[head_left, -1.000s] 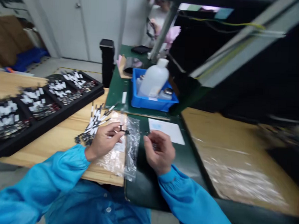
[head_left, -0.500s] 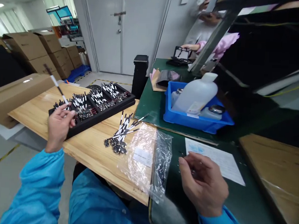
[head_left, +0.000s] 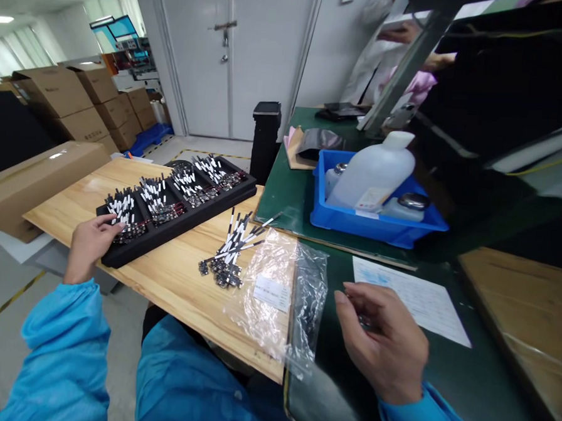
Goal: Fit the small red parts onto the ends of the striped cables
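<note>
Left hand (head_left: 88, 244): fingers loosely extended, tips on the strips (head_left: 121, 209) in the black tray's (head_left: 166, 234) nearest compartment. Can't tell if it pinches one.
Right hand (head_left: 389, 348): half-curled over the green mat (head_left: 441, 382), contents hidden.
Loose strip pile (head_left: 226, 258) lies between the hands.
Risk: the left sleeve (head_left: 61, 350) could sweep and scatter it.

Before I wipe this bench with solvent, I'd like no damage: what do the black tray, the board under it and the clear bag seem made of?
Black tray: probably matte foam or plastic, dull without glare. Board: pale wood, grain visible, perhaps veneer. Clear bag: thin plastic film, crinkled and glinting.
</note>
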Demonstrator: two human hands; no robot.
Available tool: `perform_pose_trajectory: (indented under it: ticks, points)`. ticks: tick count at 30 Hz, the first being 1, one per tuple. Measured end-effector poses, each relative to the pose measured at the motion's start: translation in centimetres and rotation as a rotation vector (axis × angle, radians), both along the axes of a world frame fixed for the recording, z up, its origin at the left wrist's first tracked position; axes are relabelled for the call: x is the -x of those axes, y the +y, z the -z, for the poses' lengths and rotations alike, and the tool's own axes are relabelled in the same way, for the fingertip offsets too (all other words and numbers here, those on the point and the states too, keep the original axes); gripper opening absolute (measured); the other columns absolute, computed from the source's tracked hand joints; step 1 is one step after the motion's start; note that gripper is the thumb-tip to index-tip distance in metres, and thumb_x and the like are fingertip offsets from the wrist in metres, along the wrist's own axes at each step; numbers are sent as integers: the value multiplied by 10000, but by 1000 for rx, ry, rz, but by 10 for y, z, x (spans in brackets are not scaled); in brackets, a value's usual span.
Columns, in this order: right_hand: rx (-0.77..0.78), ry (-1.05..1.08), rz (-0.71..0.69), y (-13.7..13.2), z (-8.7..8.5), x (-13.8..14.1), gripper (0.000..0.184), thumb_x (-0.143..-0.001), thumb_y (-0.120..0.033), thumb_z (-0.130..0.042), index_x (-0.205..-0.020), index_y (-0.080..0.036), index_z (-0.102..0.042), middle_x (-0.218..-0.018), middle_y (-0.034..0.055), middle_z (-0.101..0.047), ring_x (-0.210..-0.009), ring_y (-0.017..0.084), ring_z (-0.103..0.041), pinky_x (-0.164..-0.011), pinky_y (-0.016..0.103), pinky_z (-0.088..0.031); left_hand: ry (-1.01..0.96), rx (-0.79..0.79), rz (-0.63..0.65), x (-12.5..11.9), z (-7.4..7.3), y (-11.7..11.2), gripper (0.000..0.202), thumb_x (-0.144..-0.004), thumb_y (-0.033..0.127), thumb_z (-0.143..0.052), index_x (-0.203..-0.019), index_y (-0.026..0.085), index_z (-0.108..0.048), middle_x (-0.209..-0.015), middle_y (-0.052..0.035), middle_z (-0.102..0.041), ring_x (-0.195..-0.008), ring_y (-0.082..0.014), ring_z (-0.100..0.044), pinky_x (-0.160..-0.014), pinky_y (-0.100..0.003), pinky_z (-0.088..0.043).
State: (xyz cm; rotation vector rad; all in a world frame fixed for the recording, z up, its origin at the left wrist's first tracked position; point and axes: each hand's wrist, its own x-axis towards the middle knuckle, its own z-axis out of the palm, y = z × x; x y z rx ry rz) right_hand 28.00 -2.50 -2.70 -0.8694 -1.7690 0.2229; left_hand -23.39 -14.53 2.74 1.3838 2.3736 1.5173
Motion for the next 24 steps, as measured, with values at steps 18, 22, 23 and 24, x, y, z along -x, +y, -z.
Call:
perform_pose_trajectory:
  ticks: [18,22,23,24]
  points:
    - [85,161,131,6,2,-10,154,-832,-178,-693,-981,-200,-664,-854,39,-626,-700,160,-607,-609,303,-498,290,530,709,-149,31,54,392,-844,435,-661,-1148,201,-745,-952,-83,-681,-900,-248,-662,-851,-358,-522]
    - [121,248,250,15,-6,-27,129,-875,-247,-645,-988,-185,-656,-898,43,-622,-676,135,-586,-601,278,-494,237,527,704,-147,42,60,334,-796,441,-696,-1038,218,-758,-985,-77,-699,-885,-252,-673,-809,-349,-532]
    - [141,244,280,18,-9,-33,139,-885,-257,-631,-999,-181,-658,-910,42,-627,-649,121,-569,-587,268,-481,221,537,696,-145,45,62,334,-779,455,-711,-1007,213,-747,-955,-68,-702,-849,-247,-670,-765,-336,-532]
    - [176,222,303,22,-11,-39,147,-892,-260,-622,-1005,-176,-664,-911,40,-635,-627,112,-554,-581,262,-469,200,545,687,-142,47,63,332,-766,472,-720,-965,207,-732,-889,-53,-698,-791,-238,-660,-712,-323,-526]
